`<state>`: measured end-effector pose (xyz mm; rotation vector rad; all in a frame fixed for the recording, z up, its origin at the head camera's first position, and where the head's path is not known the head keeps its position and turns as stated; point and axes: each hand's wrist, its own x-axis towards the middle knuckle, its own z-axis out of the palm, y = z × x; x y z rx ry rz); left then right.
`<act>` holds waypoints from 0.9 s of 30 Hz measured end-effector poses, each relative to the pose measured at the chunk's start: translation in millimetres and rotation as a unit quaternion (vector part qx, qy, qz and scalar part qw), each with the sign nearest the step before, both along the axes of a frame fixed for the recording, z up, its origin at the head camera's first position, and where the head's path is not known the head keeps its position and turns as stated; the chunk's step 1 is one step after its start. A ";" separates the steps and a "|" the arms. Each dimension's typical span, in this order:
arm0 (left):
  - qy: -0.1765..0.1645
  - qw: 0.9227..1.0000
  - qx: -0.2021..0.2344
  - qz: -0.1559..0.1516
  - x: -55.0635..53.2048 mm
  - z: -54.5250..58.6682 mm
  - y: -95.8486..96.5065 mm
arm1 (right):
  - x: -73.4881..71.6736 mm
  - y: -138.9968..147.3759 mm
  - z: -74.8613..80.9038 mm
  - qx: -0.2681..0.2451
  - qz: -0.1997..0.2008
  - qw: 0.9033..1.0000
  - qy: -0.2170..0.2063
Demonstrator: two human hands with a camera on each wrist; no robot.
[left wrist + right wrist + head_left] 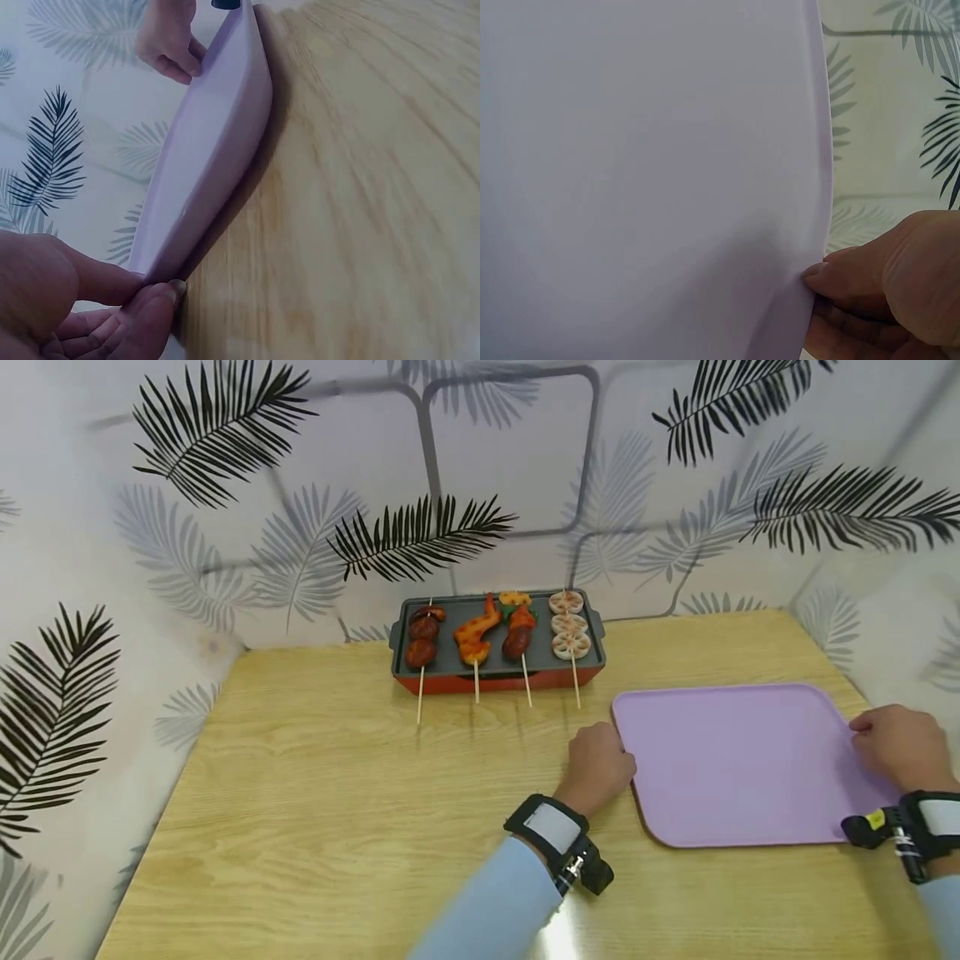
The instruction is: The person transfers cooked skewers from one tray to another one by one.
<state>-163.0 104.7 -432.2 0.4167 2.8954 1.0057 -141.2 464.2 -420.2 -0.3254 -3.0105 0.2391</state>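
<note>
A flat lilac tray (pixel 742 768) with a low raised rim is at the right of the wooden table. My left hand (pixel 598 767) pinches its left rim between thumb and fingers, as the left wrist view shows close up. On the opposite side my right hand (pixel 903 747) grips the right rim, thumb on top and fingers curled beneath in the right wrist view. In the left wrist view the tray (pixel 217 112) appears close over the wood, with a dark shadow along its lower edge. Nothing lies on the tray.
At the back of the table (pixel 337 810) stands a small red and grey grill (pixel 497 681). Across it lie food skewers: brown round pieces (pixel 422 652), an orange wing (pixel 474 639), a mixed skewer (pixel 519 639) and white slices (pixel 570 625). Leaf-patterned cloth (pixel 480 460) hangs behind.
</note>
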 end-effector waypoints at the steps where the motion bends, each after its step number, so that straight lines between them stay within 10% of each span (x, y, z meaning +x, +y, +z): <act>1: 0.003 1.000 -0.001 -0.002 -0.2 0.7 -3.7 | 0.1 -3.1 -0.1 -0.001 0.005 1.000 0.005; 27: -0.024 1.000 -0.008 -0.006 5.2 7.9 -96.8 | 4.9 -71.0 4.9 -0.077 0.109 0.991 -0.018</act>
